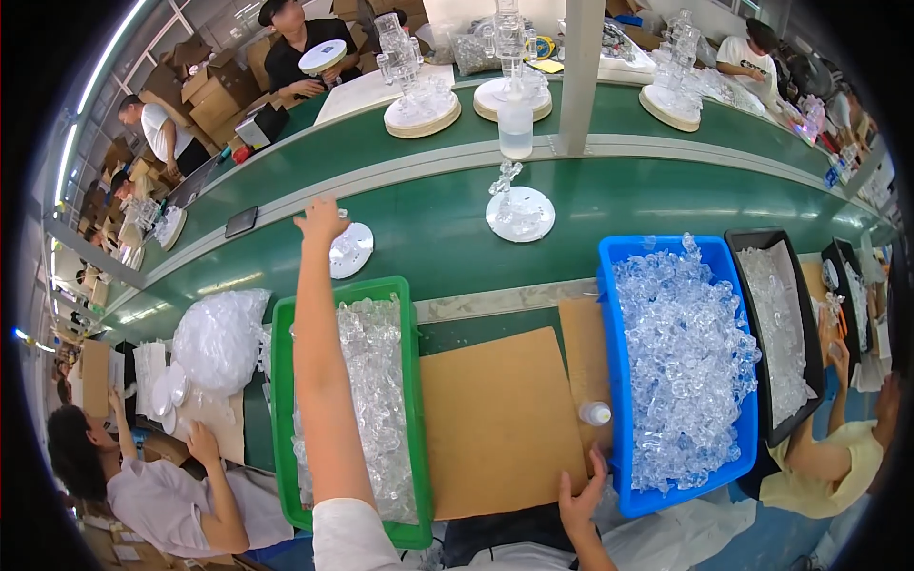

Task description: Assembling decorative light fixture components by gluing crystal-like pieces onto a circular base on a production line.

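Left hand [321, 221] is reaching out, grip open and empty, touching the white disc [350, 250] on the green belt [438, 228] at centre-left, still bare of crystals; right hand [583, 504] is resting flat on the cardboard [495, 419], bottom centre.

Bright overhead strip lighting, belt glare, strong fisheye bending, black corners.

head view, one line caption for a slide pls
Left hand reaches across a green plastic bin to a white round disc on the green conveyor belt; right hand rests on brown cardboard.
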### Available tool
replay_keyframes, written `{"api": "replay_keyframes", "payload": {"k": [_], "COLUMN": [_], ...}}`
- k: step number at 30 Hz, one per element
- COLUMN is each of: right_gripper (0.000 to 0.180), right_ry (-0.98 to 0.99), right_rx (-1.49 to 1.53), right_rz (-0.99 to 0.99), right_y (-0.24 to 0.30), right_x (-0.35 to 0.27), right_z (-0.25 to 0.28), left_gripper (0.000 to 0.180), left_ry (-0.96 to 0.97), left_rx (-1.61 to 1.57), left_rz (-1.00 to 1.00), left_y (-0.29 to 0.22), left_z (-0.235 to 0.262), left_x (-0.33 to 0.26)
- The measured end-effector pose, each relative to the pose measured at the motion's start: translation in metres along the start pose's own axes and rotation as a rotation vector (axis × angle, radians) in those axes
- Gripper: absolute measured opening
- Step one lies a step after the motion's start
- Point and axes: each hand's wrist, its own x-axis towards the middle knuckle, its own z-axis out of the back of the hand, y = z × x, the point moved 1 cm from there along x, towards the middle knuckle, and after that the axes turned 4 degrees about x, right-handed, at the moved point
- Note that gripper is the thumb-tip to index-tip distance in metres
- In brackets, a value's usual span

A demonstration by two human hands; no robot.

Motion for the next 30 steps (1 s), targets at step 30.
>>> {"api": "replay_keyframes", "payload": {"k": [30], "right_gripper": [0.044], "right_ry": [0.042], "right_rx": [0.051], "right_rz": [0.086], "right_y": [0.016], "right_x": [-0.014], "right_z": [0.030], "left_gripper": [0.034], "left_ry": [0.133], "left_rx": [-0.408], "left_rz": [-0.376], "left_y": [0.028], "left_z": [0.137], "left_x": [-0.242]}}
